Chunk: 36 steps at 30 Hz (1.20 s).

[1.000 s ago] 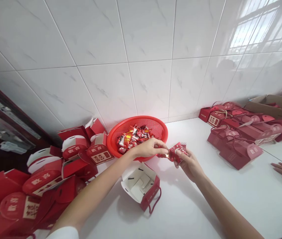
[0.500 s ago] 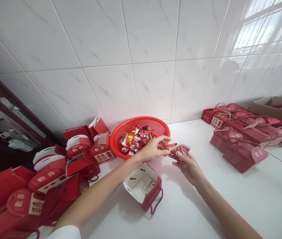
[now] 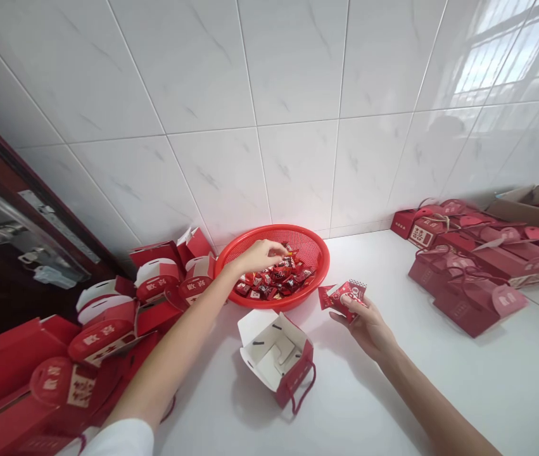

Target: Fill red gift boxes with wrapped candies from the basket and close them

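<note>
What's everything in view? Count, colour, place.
basket: 1, red, by wall
wrapped sweets: many, mostly red, in basket
open box: 1, red, white inside, before basket
left boxes: several, red/white, left
right boxes: several, red, right
carton: 1, brown, far right
packets: at least 2, red, right grip
table: 1, white, beneath
wall: 1, white, behind
left hand: 1, bare, over basket
right hand: 1, bare, right of basket

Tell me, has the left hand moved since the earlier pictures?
Yes. Against the red basket, the left hand has moved left and toward the wall, away from the right hand, and is now over the wrapped sweets.
</note>
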Motion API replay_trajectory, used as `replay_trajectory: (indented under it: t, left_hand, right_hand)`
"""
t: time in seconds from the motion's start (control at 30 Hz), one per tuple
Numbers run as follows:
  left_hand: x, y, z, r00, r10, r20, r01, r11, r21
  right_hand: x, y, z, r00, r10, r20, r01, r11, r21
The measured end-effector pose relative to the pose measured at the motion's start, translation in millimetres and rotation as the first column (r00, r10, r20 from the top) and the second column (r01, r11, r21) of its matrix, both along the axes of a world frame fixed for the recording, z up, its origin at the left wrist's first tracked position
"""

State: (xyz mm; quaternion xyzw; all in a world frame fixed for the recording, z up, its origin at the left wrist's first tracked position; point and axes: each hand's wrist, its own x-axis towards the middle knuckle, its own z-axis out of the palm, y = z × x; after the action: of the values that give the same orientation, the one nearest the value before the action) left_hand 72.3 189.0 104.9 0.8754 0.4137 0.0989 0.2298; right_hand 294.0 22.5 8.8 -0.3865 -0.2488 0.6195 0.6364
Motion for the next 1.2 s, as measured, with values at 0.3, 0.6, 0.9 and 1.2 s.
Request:
replay_trajectory:
  t: [0.3,0.6,0.9,1.2]
  left_hand:
    - [-19.0,19.9,-43.0,0.929,-0.081,-0.361,0.069,0.997,-0.046]
    - [-19.4,20.5,-48.4,0.9,-0.052,-0.434,0.051,0.999,-0.015]
    - [-20.1,8.8,-37.5,0.975,0.037,-0.221,-0.026,0.998,0.053]
    - [-9.6,-3.2,-32.7,0.991,-0.067,-0.114,0.074,0.996,0.059]
  right_hand:
    - [-3.1,0.0,-5.4,0.998,0.044,0.038,-0.045,0.999,0.029]
    - [-6.4,0.5,-6.9,0.997,0.043,0.059,-0.044,0.999,0.027]
    - [-6.5,1.3,-12.9,0.995,0.062,0.08,-0.064,0.998,0.026]
    - [-10.4,4.7,-25.1,0.995,0.063,0.08,-0.063,0.998,0.003]
